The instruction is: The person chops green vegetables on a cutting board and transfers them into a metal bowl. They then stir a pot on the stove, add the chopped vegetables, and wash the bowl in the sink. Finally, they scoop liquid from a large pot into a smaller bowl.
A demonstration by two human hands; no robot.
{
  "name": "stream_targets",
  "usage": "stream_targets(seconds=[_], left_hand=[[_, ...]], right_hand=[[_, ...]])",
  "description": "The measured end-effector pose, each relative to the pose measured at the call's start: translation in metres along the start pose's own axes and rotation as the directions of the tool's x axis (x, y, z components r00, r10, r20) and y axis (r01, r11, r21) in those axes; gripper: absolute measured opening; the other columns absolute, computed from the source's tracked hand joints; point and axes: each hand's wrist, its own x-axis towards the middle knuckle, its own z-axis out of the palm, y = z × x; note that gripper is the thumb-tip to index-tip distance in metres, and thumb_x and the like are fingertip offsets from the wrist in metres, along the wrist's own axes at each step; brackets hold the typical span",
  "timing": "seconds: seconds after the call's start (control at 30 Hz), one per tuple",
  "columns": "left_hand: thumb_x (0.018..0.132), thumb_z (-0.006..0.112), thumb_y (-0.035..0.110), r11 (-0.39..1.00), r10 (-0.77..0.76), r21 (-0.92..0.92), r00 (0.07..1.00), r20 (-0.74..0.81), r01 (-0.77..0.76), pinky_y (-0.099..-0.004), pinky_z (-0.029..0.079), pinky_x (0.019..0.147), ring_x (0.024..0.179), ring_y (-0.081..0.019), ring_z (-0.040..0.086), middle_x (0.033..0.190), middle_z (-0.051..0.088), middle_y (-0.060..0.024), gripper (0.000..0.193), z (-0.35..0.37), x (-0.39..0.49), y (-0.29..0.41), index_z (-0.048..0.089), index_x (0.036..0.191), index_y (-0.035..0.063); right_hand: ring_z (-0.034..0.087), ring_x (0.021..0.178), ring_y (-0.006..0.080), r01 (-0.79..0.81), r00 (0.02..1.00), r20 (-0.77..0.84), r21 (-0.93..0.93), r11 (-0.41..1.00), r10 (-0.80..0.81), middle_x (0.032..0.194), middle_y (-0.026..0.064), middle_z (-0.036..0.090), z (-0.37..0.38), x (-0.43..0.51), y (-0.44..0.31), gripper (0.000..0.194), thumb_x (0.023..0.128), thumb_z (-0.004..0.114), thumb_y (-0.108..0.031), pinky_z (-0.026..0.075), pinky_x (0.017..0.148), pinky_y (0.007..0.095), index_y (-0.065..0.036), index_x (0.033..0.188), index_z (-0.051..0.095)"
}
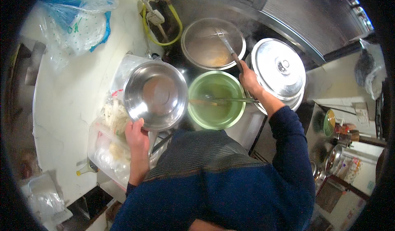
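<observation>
My left hand (138,140) grips the near rim of a stainless steel basin (155,115). A brownish patch shows on its bottom; whether that is liquid or a reflection I cannot tell. My right hand (249,80) is closed around the dark handle of a metal kitchen utensil (227,43). Its slotted-looking head is over or in a wide pot (193,41) of cloudy, light brown liquid, with yellowish matter near the close side. Right below sits a green basin (217,124) holding liquid. Chopsticks (200,101) and a long handle (242,100) lie across it.
A shiny domed lid (268,64) covers a pot at the right. Left of the steel basin, a clear plastic tub (108,157) and bags hold pale noodle-like food (114,114). A yellow hose (179,24) loops at the back. A plastic bag (89,26) lies on the white counter (64,107).
</observation>
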Motion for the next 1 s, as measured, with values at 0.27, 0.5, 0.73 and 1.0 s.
stream_targets(seconds=[0.27,0.5,0.73,1.0], left_hand=[[0.083,0.053,0.001,0.995,-0.079,-0.069,0.981,-0.178,0.067,-0.0328,0.044,0.082,0.089,-0.0175,0.053,0.096,0.056,-0.0080,0.016,0.006,-0.029,-0.017,0.054,0.099,-0.0028],[0.084,0.054,0.001,0.994,-0.091,-0.079,0.987,-0.133,0.081,-0.0312,0.043,0.079,0.085,-0.0156,0.053,0.092,0.057,-0.0059,0.010,0.018,0.019,-0.017,0.056,0.093,-0.0011],[0.083,0.055,-0.001,0.985,-0.138,-0.119,0.986,-0.099,0.125,-0.0304,0.045,0.080,0.085,-0.0155,0.056,0.093,0.059,-0.0068,0.011,0.033,0.072,-0.009,0.056,0.094,-0.0006],[0.084,0.054,-0.002,0.991,-0.131,-0.047,0.990,-0.045,0.129,-0.0306,0.045,0.080,0.085,-0.0145,0.055,0.093,0.058,-0.0063,0.009,0.035,0.103,0.008,0.055,0.092,0.0006]], right_hand=[[0.063,0.094,0.0364,-0.049,0.988,0.125,-0.327,0.944,0.094,0.107,0.0189,0.064,0.028,0.119,0.010,0.063,0.083,0.047,-0.007,0.051,0.079,0.0454,-0.024,0.141,0.029],[0.061,0.056,0.0265,-0.445,0.831,0.438,0.152,0.883,0.343,0.070,0.0137,0.064,0.013,0.128,0.030,0.011,0.085,0.056,-0.016,0.050,0.053,0.0375,-0.005,0.083,0.058],[0.055,0.049,0.0163,-0.762,0.643,0.645,0.594,0.258,0.412,0.064,0.0077,0.057,0.026,0.109,0.011,0.012,0.091,0.051,-0.009,0.048,0.044,0.0284,0.000,0.086,0.055],[0.050,0.050,0.0172,-0.714,0.649,0.757,0.638,-0.286,0.069,0.060,0.0066,0.050,0.094,0.096,-0.030,0.020,0.093,0.043,-0.009,0.045,0.045,0.0273,-0.003,0.074,0.047]])
